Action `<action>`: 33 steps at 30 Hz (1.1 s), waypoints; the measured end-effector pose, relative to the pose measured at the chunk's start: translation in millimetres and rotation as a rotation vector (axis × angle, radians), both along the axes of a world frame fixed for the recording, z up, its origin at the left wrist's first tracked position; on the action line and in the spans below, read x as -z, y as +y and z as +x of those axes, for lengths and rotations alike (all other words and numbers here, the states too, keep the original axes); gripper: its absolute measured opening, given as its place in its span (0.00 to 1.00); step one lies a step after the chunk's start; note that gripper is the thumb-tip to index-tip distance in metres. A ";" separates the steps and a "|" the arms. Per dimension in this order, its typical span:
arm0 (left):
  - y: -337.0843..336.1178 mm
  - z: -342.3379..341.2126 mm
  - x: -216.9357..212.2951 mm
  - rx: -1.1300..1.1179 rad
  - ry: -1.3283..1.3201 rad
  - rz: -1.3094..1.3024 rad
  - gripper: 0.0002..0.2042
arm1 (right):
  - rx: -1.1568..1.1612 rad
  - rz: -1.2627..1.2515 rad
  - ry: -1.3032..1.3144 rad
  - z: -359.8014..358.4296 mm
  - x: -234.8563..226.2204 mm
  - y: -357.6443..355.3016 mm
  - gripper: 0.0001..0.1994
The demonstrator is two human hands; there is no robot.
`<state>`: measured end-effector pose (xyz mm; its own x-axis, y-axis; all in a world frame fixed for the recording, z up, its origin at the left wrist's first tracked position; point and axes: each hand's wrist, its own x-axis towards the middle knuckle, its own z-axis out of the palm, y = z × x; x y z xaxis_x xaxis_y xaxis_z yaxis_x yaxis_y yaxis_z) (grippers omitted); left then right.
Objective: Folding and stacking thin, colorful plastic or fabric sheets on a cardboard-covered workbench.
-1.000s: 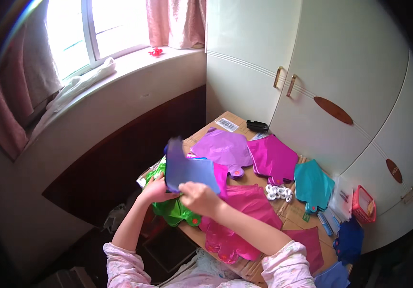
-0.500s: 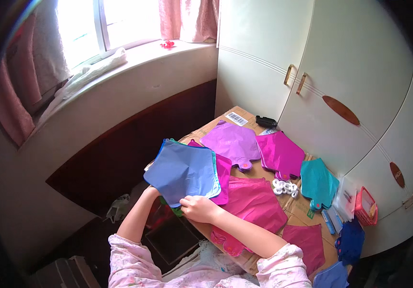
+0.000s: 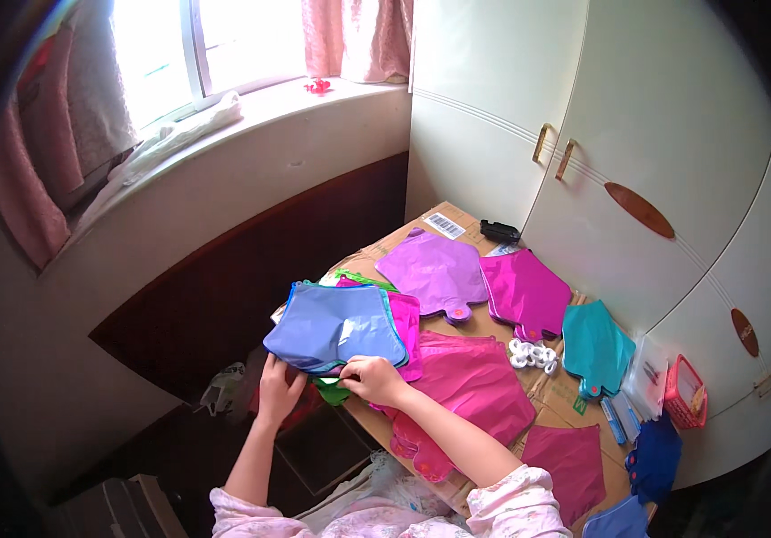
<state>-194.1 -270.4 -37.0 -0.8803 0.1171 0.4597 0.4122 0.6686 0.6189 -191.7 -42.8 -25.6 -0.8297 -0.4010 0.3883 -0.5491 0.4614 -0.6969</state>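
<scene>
A flat, five-sided blue piece of thin, shiny material lies on top of a stack at the near left of the cardboard. Teal, magenta and green edges show from beneath it. My left hand holds its near left corner, with the fingertips partly hidden under the edge. At the near right corner, the fingers of my right hand are closed in a pinch on the rim. A magenta piece sticks out to the right of the stack, and a green one hangs below its near edge.
Similar pieces lie across the cardboard: lilac, pink, teal and dark blue. White rings sit among them. A red basket stands at right, before a white cupboard.
The blue piece has been lowered and lies flatter on the stack. My left hand has come partly out from behind it, and green material shows at the stack's far side.
</scene>
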 end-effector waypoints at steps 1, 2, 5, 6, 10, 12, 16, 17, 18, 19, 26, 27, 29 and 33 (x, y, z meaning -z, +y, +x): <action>4.1 11.6 0.8 -0.062 0.046 0.070 0.12 | 0.001 -0.013 -0.007 -2.1 1.5 0.1 0.07; 6.3 17.9 -2.0 -0.004 0.108 0.045 0.11 | 0.002 -0.025 -0.015 -4.2 4.2 0.1 0.07; 18.4 30.4 -17.5 0.146 0.302 -0.029 0.08 | 0.031 -0.035 -0.043 -7.0 9.7 2.8 0.08; 21.1 32.7 -25.2 0.182 0.306 -0.058 0.08 | 0.044 -0.031 -0.052 -7.5 9.4 3.1 0.08; 23.5 32.9 -31.5 0.277 0.273 -0.189 0.06 | 0.047 -0.047 -0.075 -7.7 10.3 0.9 0.08; 22.5 29.3 -24.4 0.248 0.196 -0.244 0.05 | 0.041 -0.055 -0.070 -9.5 11.6 0.7 0.09; 18.3 13.4 -21.0 0.235 -0.045 -0.083 0.08 | 0.056 -0.136 -0.190 -11.3 12.5 4.1 0.09; 18.1 9.5 -24.7 0.211 -0.261 -0.125 0.10 | 0.059 -0.165 -0.232 -11.5 12.5 5.6 0.09; 19.9 4.2 -26.2 0.224 -0.157 -0.199 0.11 | 0.062 -0.194 -0.275 -11.7 12.3 7.1 0.09; 19.9 -1.9 -25.7 0.232 -0.052 -0.276 0.12 | 0.060 -0.192 -0.286 -12.1 11.3 7.1 0.09; 22.3 -25.1 -22.5 0.121 -0.209 -0.721 0.40 | 0.180 -0.317 -0.231 -12.1 -8.8 10.6 0.07; 22.0 -23.7 -19.2 0.073 -0.232 -0.769 0.44 | 0.216 -0.360 -0.217 -15.4 -18.6 12.8 0.07; 30.3 -23.3 -26.9 0.081 -0.321 -0.804 0.47 | 0.293 -0.612 -0.113 -26.9 -38.7 32.8 0.06; 35.2 -24.4 -32.4 0.089 -0.366 -0.819 0.51 | 0.454 -0.971 -0.129 -45.5 -81.0 111.5 0.04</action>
